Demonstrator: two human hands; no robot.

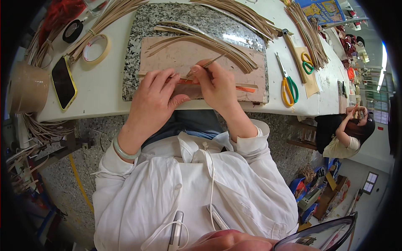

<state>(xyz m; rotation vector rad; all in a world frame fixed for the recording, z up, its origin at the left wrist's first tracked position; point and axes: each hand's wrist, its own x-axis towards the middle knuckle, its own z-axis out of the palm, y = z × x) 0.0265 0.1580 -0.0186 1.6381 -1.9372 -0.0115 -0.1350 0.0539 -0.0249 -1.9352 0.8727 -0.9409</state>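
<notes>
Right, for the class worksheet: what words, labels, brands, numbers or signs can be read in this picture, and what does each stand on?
Blue printed cover or package, top right of the table: large lettering, partly legible; I won't copy printed words or brands.
Cream tape roll: red print inside its core, too small to read.
Phone: dark screen, no text visible.
I can make out no other readable text.
</notes>
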